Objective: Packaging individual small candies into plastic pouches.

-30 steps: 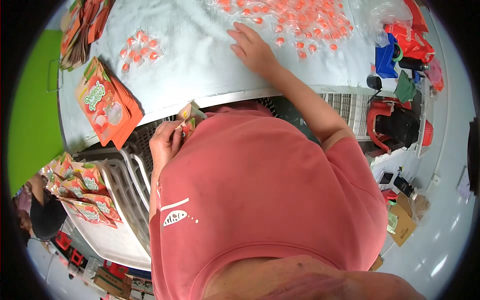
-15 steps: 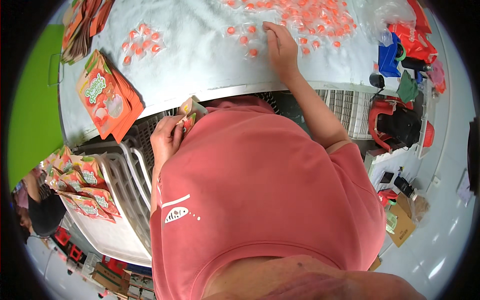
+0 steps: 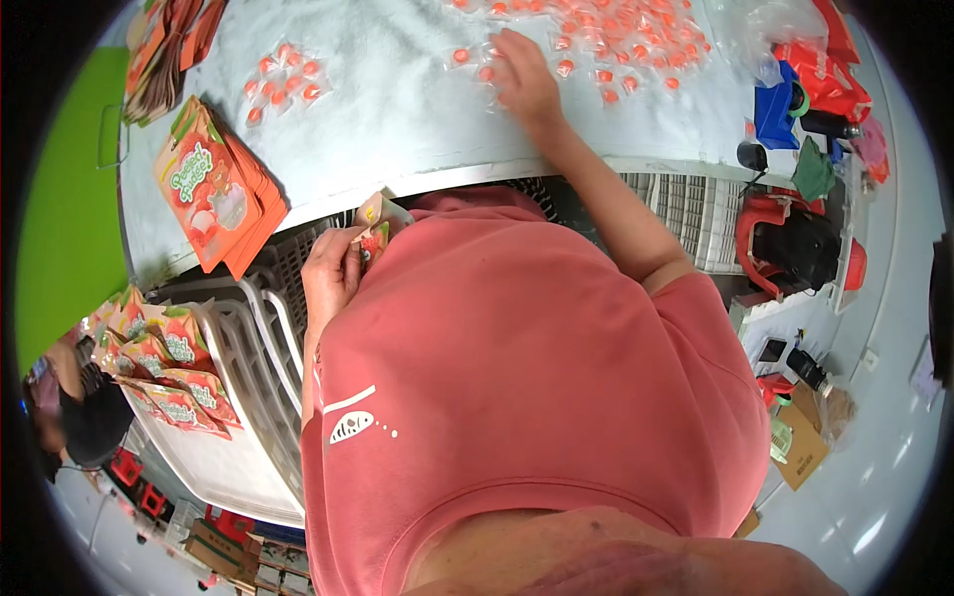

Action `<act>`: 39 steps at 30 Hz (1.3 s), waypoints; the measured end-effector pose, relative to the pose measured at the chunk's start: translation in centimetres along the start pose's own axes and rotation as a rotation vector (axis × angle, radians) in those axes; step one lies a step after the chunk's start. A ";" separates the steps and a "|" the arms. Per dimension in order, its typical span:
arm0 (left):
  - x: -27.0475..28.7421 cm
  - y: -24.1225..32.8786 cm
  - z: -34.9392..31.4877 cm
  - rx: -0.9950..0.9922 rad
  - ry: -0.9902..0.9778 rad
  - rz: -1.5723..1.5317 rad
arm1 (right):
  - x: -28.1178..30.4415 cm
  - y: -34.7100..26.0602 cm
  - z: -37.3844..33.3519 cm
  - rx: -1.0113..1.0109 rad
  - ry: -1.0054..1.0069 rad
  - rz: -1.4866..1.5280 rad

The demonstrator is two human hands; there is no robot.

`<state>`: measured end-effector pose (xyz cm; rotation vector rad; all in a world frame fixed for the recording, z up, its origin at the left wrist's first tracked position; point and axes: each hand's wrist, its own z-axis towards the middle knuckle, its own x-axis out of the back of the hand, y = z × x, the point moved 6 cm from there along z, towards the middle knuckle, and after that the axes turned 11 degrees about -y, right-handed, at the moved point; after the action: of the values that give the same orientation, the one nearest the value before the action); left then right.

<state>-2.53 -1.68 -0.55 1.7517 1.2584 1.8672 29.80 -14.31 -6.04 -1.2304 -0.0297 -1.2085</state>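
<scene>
My left hand (image 3: pixel 333 270) is closed around a small orange pouch (image 3: pixel 381 224), held upright against the table's front edge close to my shirt. Its top looks parted, but what is inside cannot be seen. Over the table my right hand (image 3: pixel 524 83) lies with fingers apart and bent down over a few wrapped orange candies. One candy (image 3: pixel 486 74) shows beside its fingertips, and another candy (image 3: pixel 460 56) lies a little further left. What is beneath the palm is hidden. A large spread of wrapped candies (image 3: pixel 636 45) lies just beyond and to the right.
A separate candy cluster (image 3: pixel 282 83) lies left of centre. Flat orange pouches (image 3: pixel 211 189) are stacked at the table's left edge, with more pouches (image 3: pixel 159 60) behind. Filled pouches (image 3: pixel 179 392) sit on a white tray (image 3: pixel 234 477) at my left. Bags and a blue box (image 3: pixel 775 114) stand far right.
My right hand has moved left and slightly nearer, from beside the small candy group to over it, covering some of them. The left hand keeps its hold on the pouch.
</scene>
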 end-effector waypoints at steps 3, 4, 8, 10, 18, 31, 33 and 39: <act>-0.3 -0.5 0.0 0.008 -0.033 -0.019 | -2.3 -3.1 0.7 0.112 -0.158 -0.201; -0.4 -0.6 0.1 -0.003 -0.038 -0.017 | -3.3 -3.9 1.0 0.180 -0.153 -0.229; -0.9 -0.6 -0.1 0.038 -0.040 -0.068 | -8.2 -7.7 2.9 0.271 -0.186 -0.276; -1.0 -0.6 0.1 0.061 -0.051 -0.085 | -10.1 -9.2 3.9 0.327 -0.218 -0.142; -0.6 -0.3 -0.4 0.100 0.014 -0.089 | 2.0 -3.5 1.2 0.150 0.067 -0.244; -1.3 -0.6 0.7 0.030 -0.017 -0.065 | 4.4 -0.1 -3.5 0.077 -0.164 -0.433; -1.2 -0.6 0.6 0.047 -0.006 -0.064 | 5.9 -0.3 -4.1 0.038 -0.123 -0.278; -0.9 0.0 1.0 0.027 -0.051 -0.037 | 8.3 1.6 -6.2 -0.142 0.016 -0.423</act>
<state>-1.37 -1.94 -1.31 1.7659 1.2943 1.7824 31.09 -24.61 -4.82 -1.3808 -0.2038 -1.6084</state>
